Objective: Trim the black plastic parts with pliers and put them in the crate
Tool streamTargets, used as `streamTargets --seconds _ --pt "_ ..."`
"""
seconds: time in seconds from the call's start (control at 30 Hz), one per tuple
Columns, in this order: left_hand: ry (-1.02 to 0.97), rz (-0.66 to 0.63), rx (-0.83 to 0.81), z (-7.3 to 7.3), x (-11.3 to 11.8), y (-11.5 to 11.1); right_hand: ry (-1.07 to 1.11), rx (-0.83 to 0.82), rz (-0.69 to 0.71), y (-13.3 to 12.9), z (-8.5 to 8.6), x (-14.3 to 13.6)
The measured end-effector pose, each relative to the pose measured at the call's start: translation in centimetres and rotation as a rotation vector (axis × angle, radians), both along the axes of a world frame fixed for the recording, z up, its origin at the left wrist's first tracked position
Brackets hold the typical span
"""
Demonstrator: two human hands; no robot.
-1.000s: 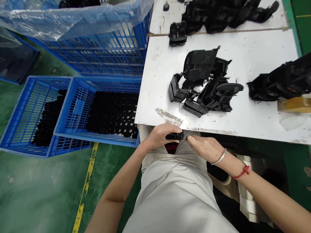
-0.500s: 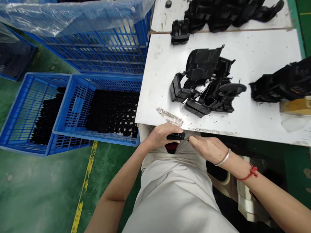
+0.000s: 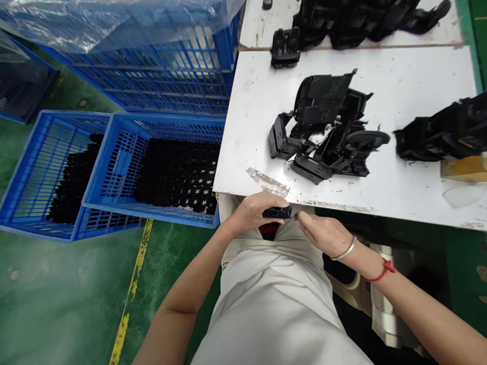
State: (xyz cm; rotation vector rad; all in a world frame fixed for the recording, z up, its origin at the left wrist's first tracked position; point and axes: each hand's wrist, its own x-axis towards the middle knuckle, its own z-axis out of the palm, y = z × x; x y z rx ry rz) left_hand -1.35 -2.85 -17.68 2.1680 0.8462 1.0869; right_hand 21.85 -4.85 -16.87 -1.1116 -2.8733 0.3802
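Note:
Over my lap, just below the table's front edge, my left hand (image 3: 255, 212) grips a small black plastic part (image 3: 277, 212) between thumb and fingers. Close to the part's right end is my right hand (image 3: 321, 232), its fingers pinched together. Something small and dark shows at those fingertips, too small to name. On the white table (image 3: 243, 126) ahead lies a loose pile of black plastic parts (image 3: 323, 126), several of them leaning on one another.
Blue crates (image 3: 125, 203) holding rows of black parts stand on the floor to the left. Behind them is a taller blue crate (image 3: 152, 76) draped with clear plastic. More black parts (image 3: 441, 129) lie at the table's right, by a yellow block (image 3: 464, 168). Another row (image 3: 353, 23) sits at the back.
My right hand has drawn slightly away from the part's right end, and its wrist has shifted a little left. My left hand still holds the part. The view has shifted slightly.

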Motion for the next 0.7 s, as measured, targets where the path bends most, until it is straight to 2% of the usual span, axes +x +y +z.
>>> streamTargets --seconds 0.17,0.7 --pt "-0.003 -0.003 0.006 0.01 -0.01 -0.05 -0.040 -0.025 0.019 0.18 0.49 0.08" --pt "0.006 -0.005 -0.045 0.22 -0.03 -0.03 -0.183 -0.064 0.072 0.67 -0.11 -0.03"
